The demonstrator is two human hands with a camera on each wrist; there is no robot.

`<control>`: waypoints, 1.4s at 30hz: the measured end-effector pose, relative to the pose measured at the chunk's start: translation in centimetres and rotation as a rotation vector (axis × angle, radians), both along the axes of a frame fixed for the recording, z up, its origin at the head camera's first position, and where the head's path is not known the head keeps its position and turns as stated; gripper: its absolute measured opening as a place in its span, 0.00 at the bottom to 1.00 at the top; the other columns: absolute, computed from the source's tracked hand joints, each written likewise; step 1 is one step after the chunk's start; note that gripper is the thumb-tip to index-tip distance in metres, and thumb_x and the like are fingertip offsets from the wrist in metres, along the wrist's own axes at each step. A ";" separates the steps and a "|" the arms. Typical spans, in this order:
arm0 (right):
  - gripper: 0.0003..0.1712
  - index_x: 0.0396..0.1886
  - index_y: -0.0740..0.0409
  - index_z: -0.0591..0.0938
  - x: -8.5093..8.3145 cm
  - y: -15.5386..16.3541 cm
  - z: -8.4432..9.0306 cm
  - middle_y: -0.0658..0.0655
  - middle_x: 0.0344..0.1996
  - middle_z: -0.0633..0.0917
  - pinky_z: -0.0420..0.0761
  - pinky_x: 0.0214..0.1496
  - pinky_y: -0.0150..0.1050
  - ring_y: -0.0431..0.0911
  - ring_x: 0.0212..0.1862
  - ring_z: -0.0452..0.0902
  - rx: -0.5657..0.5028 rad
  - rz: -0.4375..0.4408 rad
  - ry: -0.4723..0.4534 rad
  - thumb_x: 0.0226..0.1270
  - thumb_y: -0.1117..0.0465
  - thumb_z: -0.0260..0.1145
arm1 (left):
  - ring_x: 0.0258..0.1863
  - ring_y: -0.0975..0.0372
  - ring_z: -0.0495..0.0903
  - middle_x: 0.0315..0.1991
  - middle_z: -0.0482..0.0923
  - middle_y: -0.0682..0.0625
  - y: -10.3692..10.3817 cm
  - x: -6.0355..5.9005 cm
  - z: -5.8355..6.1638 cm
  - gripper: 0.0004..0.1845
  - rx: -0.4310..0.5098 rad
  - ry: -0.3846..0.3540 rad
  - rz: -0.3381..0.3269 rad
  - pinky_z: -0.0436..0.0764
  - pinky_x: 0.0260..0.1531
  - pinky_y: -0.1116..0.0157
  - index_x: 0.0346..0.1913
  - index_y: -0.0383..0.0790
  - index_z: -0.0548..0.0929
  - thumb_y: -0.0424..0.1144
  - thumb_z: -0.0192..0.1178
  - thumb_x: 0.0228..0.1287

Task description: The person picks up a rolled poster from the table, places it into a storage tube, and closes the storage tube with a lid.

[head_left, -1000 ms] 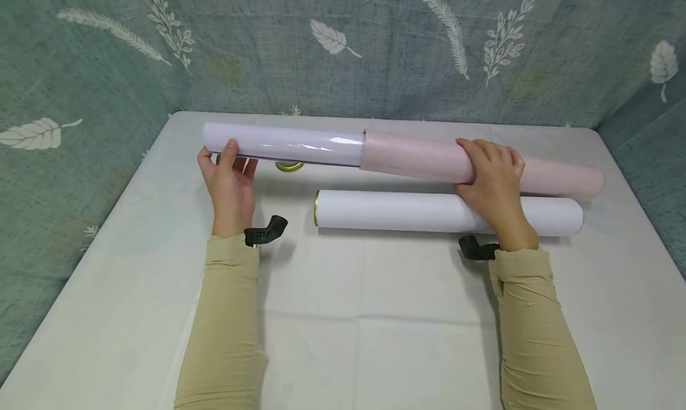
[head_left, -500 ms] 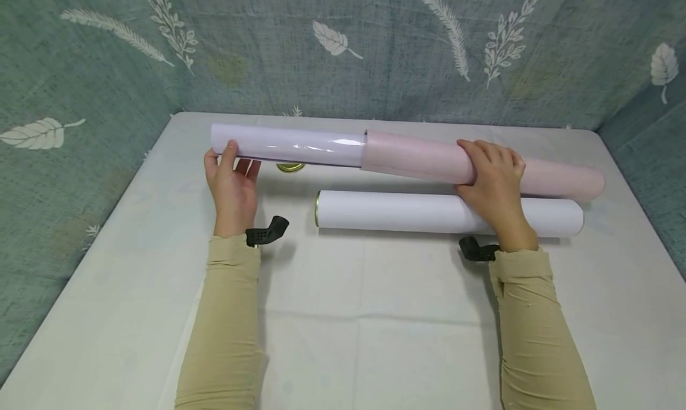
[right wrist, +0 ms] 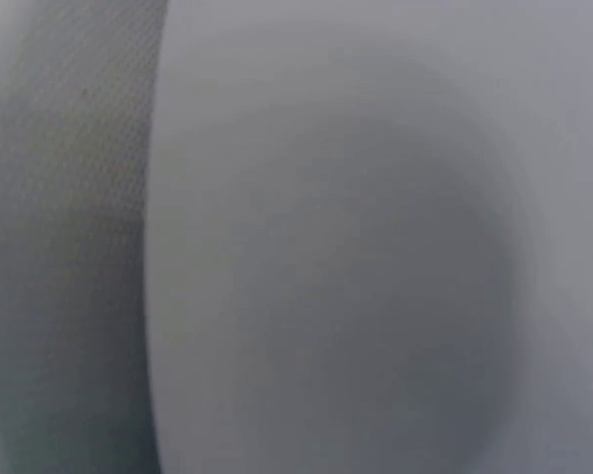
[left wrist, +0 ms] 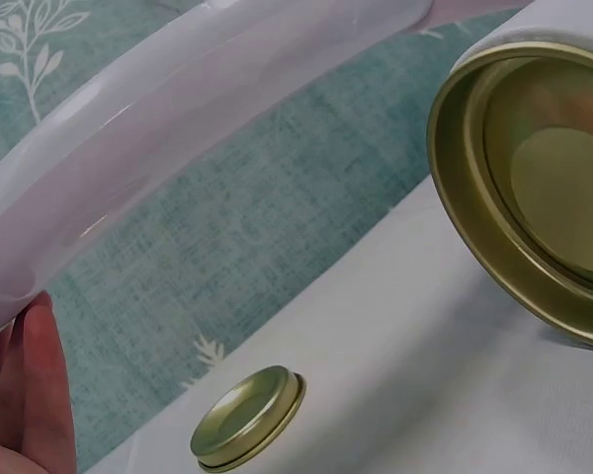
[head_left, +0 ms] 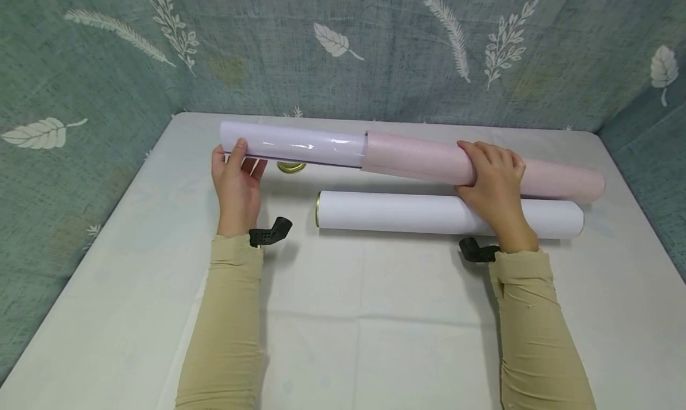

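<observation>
Head view: left hand grips the glossy lilac paper roll at its nine-o'clock end; right hand curls over the pink paper roll sleeving it, above the white cardboard tube on the counter.

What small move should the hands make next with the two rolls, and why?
Probably slide the lilac roll a little further right into the pink roll. The left hand holds its free end, the right hand grips the pink one, and much lilac length shows outside. The open white tube lies beside them.
</observation>
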State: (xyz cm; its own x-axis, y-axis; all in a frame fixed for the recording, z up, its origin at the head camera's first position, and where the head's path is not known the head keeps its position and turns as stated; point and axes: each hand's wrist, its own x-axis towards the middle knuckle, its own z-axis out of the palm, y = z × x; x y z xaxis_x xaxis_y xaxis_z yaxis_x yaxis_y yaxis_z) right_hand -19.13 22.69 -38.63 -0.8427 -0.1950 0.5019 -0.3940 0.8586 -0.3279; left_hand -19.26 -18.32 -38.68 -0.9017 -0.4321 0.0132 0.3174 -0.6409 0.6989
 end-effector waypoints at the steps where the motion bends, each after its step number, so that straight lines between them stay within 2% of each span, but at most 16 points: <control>1: 0.40 0.58 0.50 0.71 0.0 0.0 0.0 0.59 0.52 0.73 0.45 0.60 0.53 0.57 0.55 0.61 0.000 0.001 0.000 0.39 0.66 0.71 | 0.44 0.51 0.76 0.49 0.71 0.41 0.0 0.0 0.0 0.19 -0.013 -0.001 -0.003 0.72 0.48 0.56 0.47 0.40 0.69 0.34 0.64 0.53; 9: 0.40 0.58 0.50 0.71 0.1 0.0 -0.1 0.59 0.52 0.73 0.45 0.60 0.53 0.57 0.55 0.61 -0.001 0.002 0.001 0.39 0.66 0.72 | 0.41 0.52 0.77 0.45 0.72 0.41 0.5 0.1 0.2 0.19 -0.197 -0.016 -0.046 0.74 0.45 0.57 0.47 0.37 0.69 0.37 0.63 0.55; 19: 0.40 0.58 0.49 0.71 0.2 0.1 -0.2 0.58 0.52 0.73 0.45 0.60 0.52 0.56 0.56 0.61 -0.012 -0.003 0.001 0.39 0.66 0.72 | 0.41 0.55 0.77 0.46 0.73 0.43 0.7 0.2 0.1 0.21 -0.320 -0.071 -0.043 0.73 0.43 0.58 0.49 0.39 0.70 0.43 0.63 0.55; 26: 0.40 0.58 0.49 0.71 0.2 0.1 -0.2 0.58 0.52 0.73 0.46 0.60 0.52 0.56 0.56 0.61 -0.010 0.000 0.011 0.39 0.67 0.72 | 0.43 0.54 0.75 0.48 0.72 0.43 0.7 -0.1 -0.3 0.23 -0.404 -0.089 -0.001 0.76 0.39 0.61 0.51 0.43 0.68 0.45 0.63 0.55; 32: 0.40 0.58 0.49 0.71 0.2 0.0 -0.1 0.58 0.52 0.73 0.45 0.60 0.52 0.56 0.56 0.61 -0.010 -0.001 0.013 0.39 0.67 0.72 | 0.42 0.52 0.75 0.46 0.71 0.42 1.3 0.2 0.3 0.22 -0.506 -0.066 0.024 0.77 0.38 0.62 0.49 0.42 0.69 0.46 0.62 0.55; 42: 0.40 0.58 0.49 0.71 0.2 -0.1 -0.2 0.58 0.52 0.73 0.44 0.60 0.52 0.56 0.55 0.61 -0.012 -0.003 0.005 0.40 0.66 0.72 | 0.41 0.55 0.76 0.41 0.71 0.45 1.8 1.0 1.2 0.18 -0.538 -0.090 -0.045 0.75 0.42 0.56 0.46 0.40 0.71 0.43 0.61 0.57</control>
